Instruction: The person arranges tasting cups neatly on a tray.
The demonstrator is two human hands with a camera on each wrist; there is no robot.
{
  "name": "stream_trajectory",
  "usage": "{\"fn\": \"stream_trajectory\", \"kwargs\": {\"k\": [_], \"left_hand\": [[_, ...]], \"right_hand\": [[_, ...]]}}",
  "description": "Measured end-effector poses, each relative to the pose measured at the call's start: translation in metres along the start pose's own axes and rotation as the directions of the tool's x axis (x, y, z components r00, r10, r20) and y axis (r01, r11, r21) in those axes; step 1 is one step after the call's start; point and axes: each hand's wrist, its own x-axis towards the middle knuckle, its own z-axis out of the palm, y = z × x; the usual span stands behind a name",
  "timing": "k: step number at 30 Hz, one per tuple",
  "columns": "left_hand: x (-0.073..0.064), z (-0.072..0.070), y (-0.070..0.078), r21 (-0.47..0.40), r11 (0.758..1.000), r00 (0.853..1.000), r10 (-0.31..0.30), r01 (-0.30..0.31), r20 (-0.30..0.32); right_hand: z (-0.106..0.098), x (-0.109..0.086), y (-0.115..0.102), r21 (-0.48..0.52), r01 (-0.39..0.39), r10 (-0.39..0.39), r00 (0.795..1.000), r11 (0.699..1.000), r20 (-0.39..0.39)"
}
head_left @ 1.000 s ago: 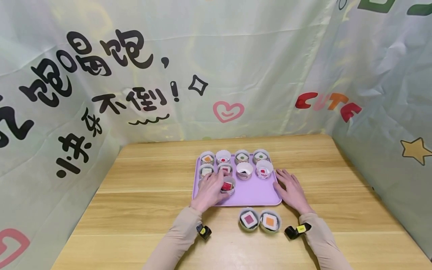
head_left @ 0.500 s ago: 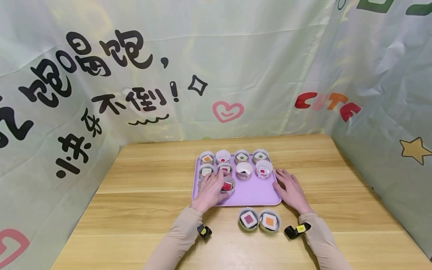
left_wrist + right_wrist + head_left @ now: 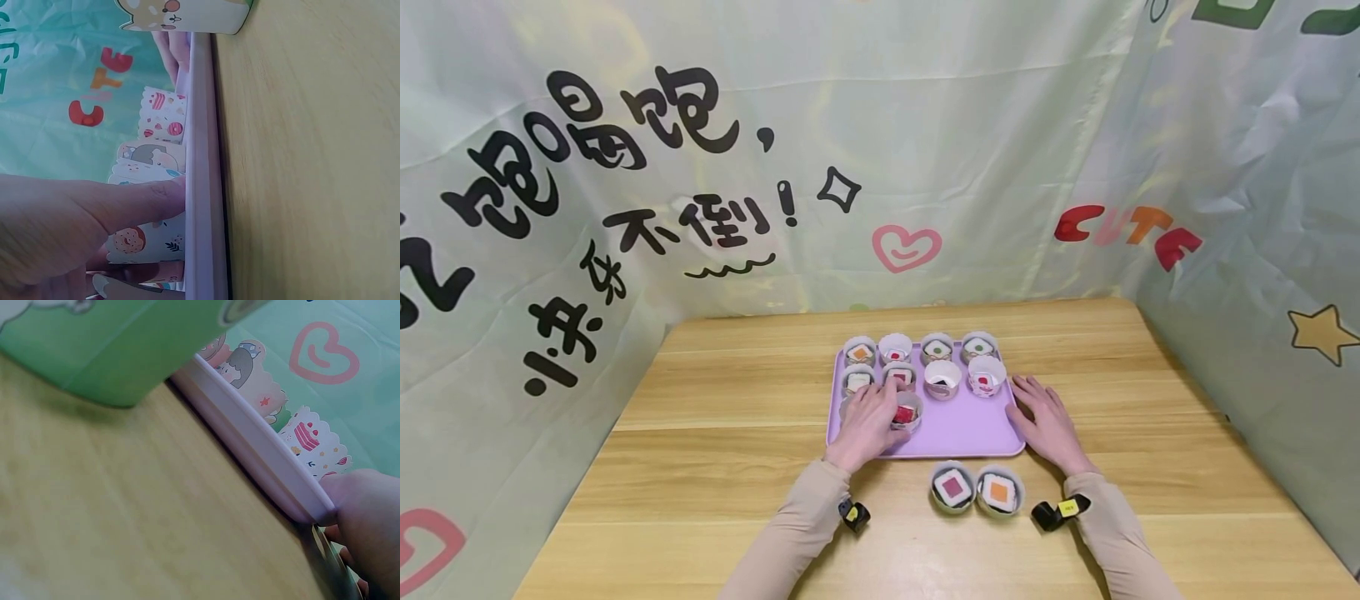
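Note:
My left hand (image 3: 865,423) grips a scalloped paper cup (image 3: 159,247) at the near left of the purple tray (image 3: 966,431). Across the cup's printed side lies the thumb, with fingers on its far side. A red topping (image 3: 905,414) shows inside this cup. Partly covered by the same hand is another cup at the tray's left edge. At the tray's right side rests my right hand (image 3: 1048,423), its thumb (image 3: 350,487) touching the rim near the corner and its fingers outside it. Those fingers look relaxed and hold no cup.
Behind the left hand, two rows of paper cups, such as a white one (image 3: 943,381), hold sushi-like pieces. Two more cups, one with a purple-centred piece (image 3: 952,488) and one orange-centred (image 3: 1000,492), stand on the wooden table (image 3: 700,467) before the tray. Printed cloth walls enclose the table.

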Motion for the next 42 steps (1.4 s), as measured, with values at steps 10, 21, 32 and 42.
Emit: {"fn": "stream_trajectory", "kwargs": {"k": [10,21,32,42], "left_hand": [[-0.002,-0.001,0.0,-0.019,1.0,1.0,-0.014,0.014,0.01],[-0.005,-0.002,0.002,0.0,1.0,1.0,-0.019,0.019,0.014],[-0.006,-0.002,0.005,0.029,0.999,0.999,-0.013,0.014,-0.034],[-0.013,-0.01,0.005,0.011,1.0,0.998,-0.023,0.024,-0.06]], "right_hand": [[0.0,0.0,-0.001,0.001,0.003,-0.003,1.0,1.0,-0.002],[-0.001,-0.001,-0.001,0.0,0.0,0.0,1.0,1.0,0.001],[0.001,0.0,0.002,0.002,0.003,-0.003,1.0,1.0,-0.002],[0.002,0.0,0.002,-0.002,0.003,-0.003,1.0,1.0,-0.002]]}}
